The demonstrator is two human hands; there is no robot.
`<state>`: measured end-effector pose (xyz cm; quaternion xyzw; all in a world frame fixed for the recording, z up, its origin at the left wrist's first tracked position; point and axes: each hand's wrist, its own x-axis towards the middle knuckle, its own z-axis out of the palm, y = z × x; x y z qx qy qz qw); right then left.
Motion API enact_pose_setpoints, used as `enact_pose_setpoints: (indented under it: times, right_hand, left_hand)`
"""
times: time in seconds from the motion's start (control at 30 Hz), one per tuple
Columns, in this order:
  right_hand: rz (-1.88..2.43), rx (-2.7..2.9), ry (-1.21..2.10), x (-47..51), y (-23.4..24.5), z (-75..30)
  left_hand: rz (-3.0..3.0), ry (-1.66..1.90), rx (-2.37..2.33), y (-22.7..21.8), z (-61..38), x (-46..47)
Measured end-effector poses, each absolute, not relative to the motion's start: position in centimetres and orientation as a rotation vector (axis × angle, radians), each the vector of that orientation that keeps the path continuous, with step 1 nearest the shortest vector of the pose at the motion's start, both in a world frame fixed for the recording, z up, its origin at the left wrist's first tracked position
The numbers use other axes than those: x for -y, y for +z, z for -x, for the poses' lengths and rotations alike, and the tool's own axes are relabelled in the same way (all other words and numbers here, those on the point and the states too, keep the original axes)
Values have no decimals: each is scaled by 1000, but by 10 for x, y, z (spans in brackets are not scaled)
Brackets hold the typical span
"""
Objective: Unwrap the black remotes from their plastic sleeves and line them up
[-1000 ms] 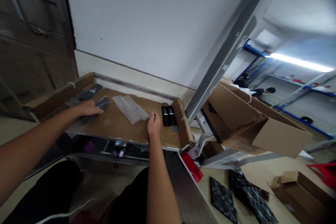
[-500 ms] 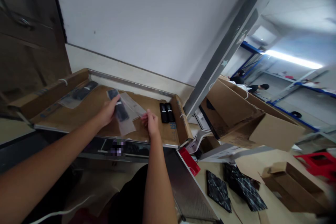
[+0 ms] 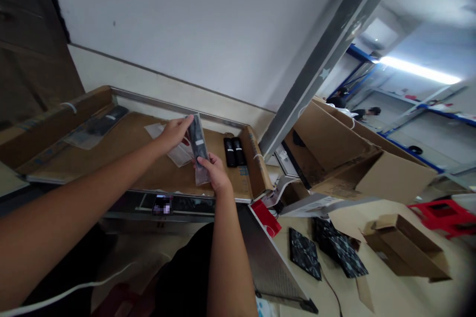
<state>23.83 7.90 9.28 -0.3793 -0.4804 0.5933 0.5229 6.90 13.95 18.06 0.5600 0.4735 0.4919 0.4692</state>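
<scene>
The person holds a black remote control (image 3: 197, 139) above the cardboard tray (image 3: 156, 178), the left hand (image 3: 174, 131) clamped on its top and the right hand (image 3: 213, 171) pinching the clear plastic bag (image 3: 202, 174) at its lower end, so the bagging step seems in hand, and the next move calls for a steady pull of the bag along the remote.

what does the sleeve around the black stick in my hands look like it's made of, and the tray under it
Sleeve: apparently thin clear plastic film, glossy; the black stick shows through it. Tray: looks like brown corrugated cardboard, matte, with folded-up side walls. Both the left hand and the right hand grip the sleeved stick.
</scene>
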Motion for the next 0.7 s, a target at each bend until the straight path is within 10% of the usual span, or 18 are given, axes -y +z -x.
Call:
enact_pose_setpoints:
  times: [0.7]
  right_hand:
    - [1203,1470,872,-80,86,-224]
  left_hand:
    - [-2097,1403,-1348,210,-55,-111]
